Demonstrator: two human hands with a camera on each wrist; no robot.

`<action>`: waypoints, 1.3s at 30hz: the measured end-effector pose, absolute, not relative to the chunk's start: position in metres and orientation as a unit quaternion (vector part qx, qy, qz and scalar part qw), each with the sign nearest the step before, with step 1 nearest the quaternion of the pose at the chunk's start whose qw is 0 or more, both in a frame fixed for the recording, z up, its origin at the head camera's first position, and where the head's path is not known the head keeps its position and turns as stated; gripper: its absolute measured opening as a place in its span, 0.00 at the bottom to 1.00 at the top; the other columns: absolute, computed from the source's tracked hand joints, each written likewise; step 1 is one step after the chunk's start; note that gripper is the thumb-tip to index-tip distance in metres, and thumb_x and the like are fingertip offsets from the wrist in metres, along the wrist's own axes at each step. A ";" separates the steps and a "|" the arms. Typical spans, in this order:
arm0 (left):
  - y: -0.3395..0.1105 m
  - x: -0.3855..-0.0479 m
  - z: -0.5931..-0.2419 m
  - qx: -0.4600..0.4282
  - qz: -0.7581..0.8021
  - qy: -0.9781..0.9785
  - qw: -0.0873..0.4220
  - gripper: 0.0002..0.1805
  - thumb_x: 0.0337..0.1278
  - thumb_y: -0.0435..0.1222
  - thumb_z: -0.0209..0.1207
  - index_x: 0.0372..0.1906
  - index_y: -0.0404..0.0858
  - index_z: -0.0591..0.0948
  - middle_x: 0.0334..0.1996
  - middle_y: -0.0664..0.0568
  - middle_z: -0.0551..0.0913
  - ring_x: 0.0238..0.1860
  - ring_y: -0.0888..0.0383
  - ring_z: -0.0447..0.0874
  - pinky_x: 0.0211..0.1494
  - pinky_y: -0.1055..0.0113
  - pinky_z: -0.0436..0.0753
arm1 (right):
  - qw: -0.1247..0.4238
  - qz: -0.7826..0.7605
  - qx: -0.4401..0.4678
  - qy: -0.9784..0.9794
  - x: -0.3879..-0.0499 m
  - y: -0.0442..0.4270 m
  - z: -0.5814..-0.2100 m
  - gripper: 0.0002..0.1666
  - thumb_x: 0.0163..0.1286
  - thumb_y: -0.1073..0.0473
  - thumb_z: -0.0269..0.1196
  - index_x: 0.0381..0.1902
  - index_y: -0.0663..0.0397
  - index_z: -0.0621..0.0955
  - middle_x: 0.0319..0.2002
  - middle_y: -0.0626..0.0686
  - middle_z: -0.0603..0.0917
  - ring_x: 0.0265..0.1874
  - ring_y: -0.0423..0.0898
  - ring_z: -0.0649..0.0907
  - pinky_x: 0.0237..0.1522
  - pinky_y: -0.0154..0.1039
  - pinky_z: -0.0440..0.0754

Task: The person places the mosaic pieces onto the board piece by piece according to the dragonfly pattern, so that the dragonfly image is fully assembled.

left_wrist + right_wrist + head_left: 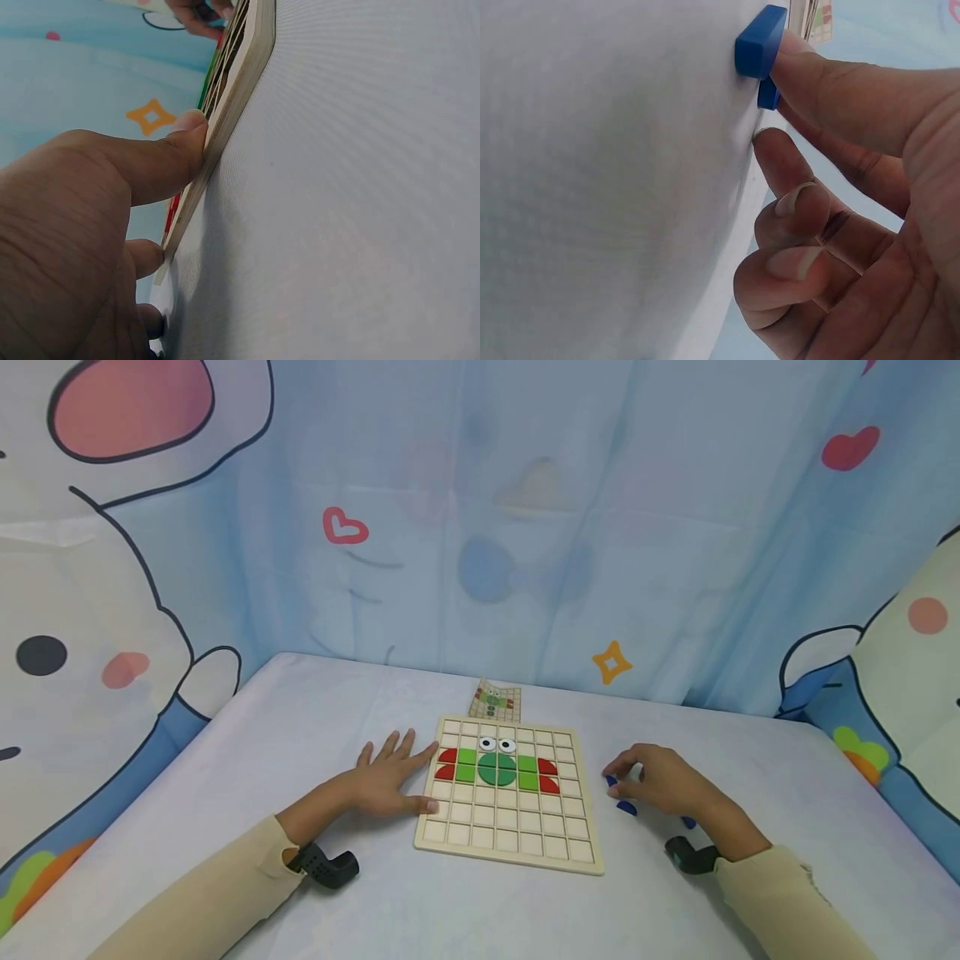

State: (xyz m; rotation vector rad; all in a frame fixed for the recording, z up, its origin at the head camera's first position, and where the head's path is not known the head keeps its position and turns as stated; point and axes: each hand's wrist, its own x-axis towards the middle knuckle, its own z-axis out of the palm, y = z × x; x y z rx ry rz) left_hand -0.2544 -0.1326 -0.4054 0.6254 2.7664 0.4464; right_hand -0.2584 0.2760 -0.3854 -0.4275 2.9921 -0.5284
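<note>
A wooden grid board [510, 857] lies on the table, bearing red, light green and dark green pieces and two eye pieces [497, 745]. My left hand [382, 785] is spread at its left side; the thumb [187, 135] and a fingertip touch the rim. To the right of the board, my right hand [660, 781] pinches a small blue piece [611, 781] between thumb and index finger, close to the tabletop. Just below it lies a blue quarter-round piece [627, 808], also near the thumb in the right wrist view. Another blue piece [688, 822] is partly hidden beneath the right wrist.
Behind the board stands a small card [495, 700] printed with a similar pattern. The table has a white cloth [480, 914]. A blue patterned curtain [420, 568] hangs along its far edge. Each wrist wears a black device [330, 867].
</note>
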 end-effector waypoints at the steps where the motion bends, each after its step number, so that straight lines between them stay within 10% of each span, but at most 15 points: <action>1: -0.133 -0.254 -0.405 0.216 0.154 0.955 0.135 0.50 0.59 0.65 0.54 0.80 0.52 0.49 0.80 0.38 0.38 0.80 0.38 0.29 0.75 0.33 0.34 | 0.038 -0.171 -0.138 0.975 -0.258 0.276 -0.385 0.18 0.59 0.52 0.73 0.45 0.55 0.87 0.40 0.51 0.84 0.34 0.43 0.77 0.33 0.37 0.76; 39: -0.133 -0.255 -0.407 0.215 0.158 0.955 0.131 0.50 0.58 0.66 0.53 0.80 0.53 0.49 0.80 0.38 0.39 0.80 0.38 0.30 0.75 0.33 0.35 | 0.034 -0.253 -0.220 0.942 -0.233 0.211 -0.370 0.13 0.61 0.53 0.71 0.42 0.52 0.87 0.30 0.43 0.82 0.22 0.39 0.71 0.22 0.32 0.69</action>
